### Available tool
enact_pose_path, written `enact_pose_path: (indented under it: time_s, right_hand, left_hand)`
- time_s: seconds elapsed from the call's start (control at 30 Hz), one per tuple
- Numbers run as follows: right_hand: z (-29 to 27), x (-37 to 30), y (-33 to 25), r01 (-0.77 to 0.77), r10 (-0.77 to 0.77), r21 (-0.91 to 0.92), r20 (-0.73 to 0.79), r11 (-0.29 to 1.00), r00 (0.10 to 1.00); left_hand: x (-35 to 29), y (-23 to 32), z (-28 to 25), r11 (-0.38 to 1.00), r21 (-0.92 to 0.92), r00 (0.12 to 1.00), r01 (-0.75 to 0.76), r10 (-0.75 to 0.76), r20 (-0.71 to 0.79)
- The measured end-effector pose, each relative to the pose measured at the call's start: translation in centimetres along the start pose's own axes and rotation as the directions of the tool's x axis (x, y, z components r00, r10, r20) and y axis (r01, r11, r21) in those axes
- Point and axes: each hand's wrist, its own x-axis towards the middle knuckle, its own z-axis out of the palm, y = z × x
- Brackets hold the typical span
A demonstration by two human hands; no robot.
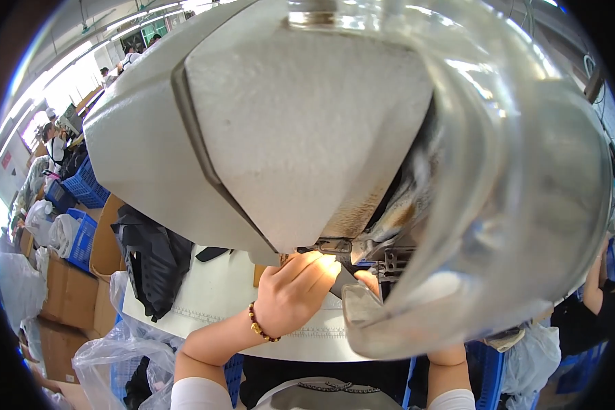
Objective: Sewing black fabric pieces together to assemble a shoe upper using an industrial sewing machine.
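A large grey sewing machine head (pixel 307 116) fills the upper middle of the view. Below it, my left hand (pixel 297 290) has its fingers bent and pressed together at a dark strip of fabric (pixel 344 280) under the machine's presser area, in bright lamp light. My right hand (pixel 367 280) shows only a bit of finger at the strip's right side. The rest of that hand is covered by a blurred clear plastic guard (pixel 389 318), so its grip is hidden. The right wrist comes out below the guard.
Black fabric (pixel 158 260) is heaped at the left of the white table (pixel 280 345), which has a ruler scale along it. Further left stand cardboard boxes (pixel 68 294), blue crates (pixel 84 239) and plastic bags (pixel 126 355). Another person's arm (pixel 592 280) shows at the far right.
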Motion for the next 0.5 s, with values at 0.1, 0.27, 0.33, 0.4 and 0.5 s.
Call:
enact_pose_path:
  time_s: [0.1,0.27,0.33,0.4,0.5]
  right_hand:
    - [0.1,-0.6,0.4,-0.012,0.008,0.039,0.093,0.999,0.996]
    - [1.6,-2.1,0.4,-0.108,0.076,0.147,0.207,0.983,0.975]
    - [2.3,-2.7,0.3,-0.205,0.152,0.235,0.226,0.95,0.962]
    - [3.2,-3.3,-0.1,-0.405,0.328,0.423,0.245,0.811,0.912]
    - [4.1,-3.9,-0.4,-0.475,0.439,0.525,0.201,0.707,0.876]
  left_hand:
    - [0.0,-0.5,-0.4,0.998,-0.065,0.999,0.015,-0.012,0.047]
    - [-0.2,-2.0,-1.6,0.985,-0.173,0.991,-0.024,0.045,0.123]
    - [-0.5,-2.1,-1.8,0.988,-0.15,0.988,-0.044,0.066,0.142]
    - [-0.7,-2.1,-1.7,0.99,-0.108,0.987,-0.092,0.106,0.123]
    - [-1.0,-2.0,-1.4,0.984,-0.046,0.982,-0.17,0.173,0.074]
